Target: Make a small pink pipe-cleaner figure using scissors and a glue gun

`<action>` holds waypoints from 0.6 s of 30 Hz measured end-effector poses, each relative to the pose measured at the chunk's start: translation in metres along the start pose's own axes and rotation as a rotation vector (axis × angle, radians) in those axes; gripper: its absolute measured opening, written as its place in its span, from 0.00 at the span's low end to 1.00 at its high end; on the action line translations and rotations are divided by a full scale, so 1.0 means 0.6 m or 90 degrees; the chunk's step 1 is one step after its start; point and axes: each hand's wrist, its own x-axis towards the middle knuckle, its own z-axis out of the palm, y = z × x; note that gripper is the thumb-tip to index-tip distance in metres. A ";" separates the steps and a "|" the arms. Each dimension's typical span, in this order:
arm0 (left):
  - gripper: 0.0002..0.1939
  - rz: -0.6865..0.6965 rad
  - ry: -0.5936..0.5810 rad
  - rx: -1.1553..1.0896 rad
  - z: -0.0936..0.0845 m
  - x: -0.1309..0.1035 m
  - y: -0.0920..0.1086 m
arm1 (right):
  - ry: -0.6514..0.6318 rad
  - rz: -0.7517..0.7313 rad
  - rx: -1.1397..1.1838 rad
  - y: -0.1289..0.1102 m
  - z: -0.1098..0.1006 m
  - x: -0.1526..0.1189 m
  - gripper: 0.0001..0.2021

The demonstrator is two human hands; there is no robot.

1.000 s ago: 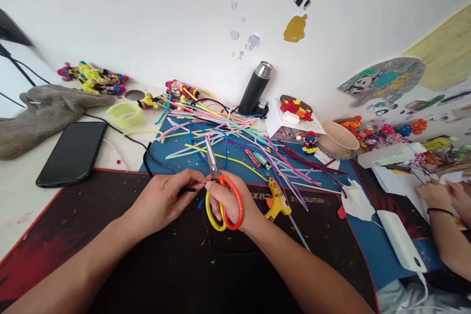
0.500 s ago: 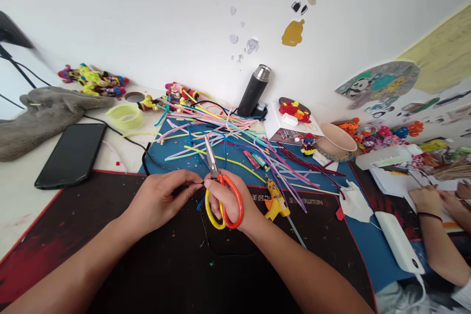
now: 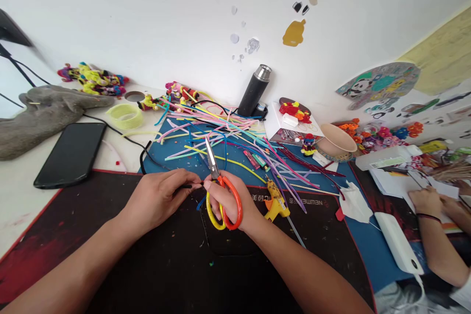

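Note:
My right hand (image 3: 235, 198) is closed around a pair of scissors (image 3: 223, 201) with one orange-red and one yellow handle. The metal blades point up and away over the mat, closed together. My left hand (image 3: 162, 194) is pinched, its thumb and index fingertips meeting my right fingertips at a small dark piece that is too small to name. A bit of blue pipe cleaner (image 3: 200, 203) shows just below the fingertips. Beyond the blades lies a loose heap of colourful pipe cleaners (image 3: 221, 127).
A yellow glue gun (image 3: 275, 201) lies right of my right hand. A phone (image 3: 69, 154) lies at left, and a black thermos (image 3: 254, 91) stands by the wall. A white power bank (image 3: 399, 243) lies at right, near another person's forearm (image 3: 437, 240).
Almost nothing differs. My left fingertips have shifted very slightly, and the scissors stay in my right hand at nearly the same spot.

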 end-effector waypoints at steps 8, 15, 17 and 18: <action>0.12 0.078 0.036 0.023 0.004 -0.004 -0.004 | -0.012 0.009 -0.001 0.001 0.003 0.000 0.22; 0.13 0.030 -0.004 -0.037 0.000 0.000 0.005 | 0.002 0.014 -0.016 -0.008 0.004 -0.003 0.21; 0.15 -0.017 -0.030 -0.057 -0.001 -0.001 0.008 | 0.010 0.011 -0.013 -0.010 0.005 -0.001 0.21; 0.16 -0.039 -0.045 -0.063 -0.001 -0.001 0.008 | 0.014 0.008 -0.008 -0.012 0.005 0.000 0.21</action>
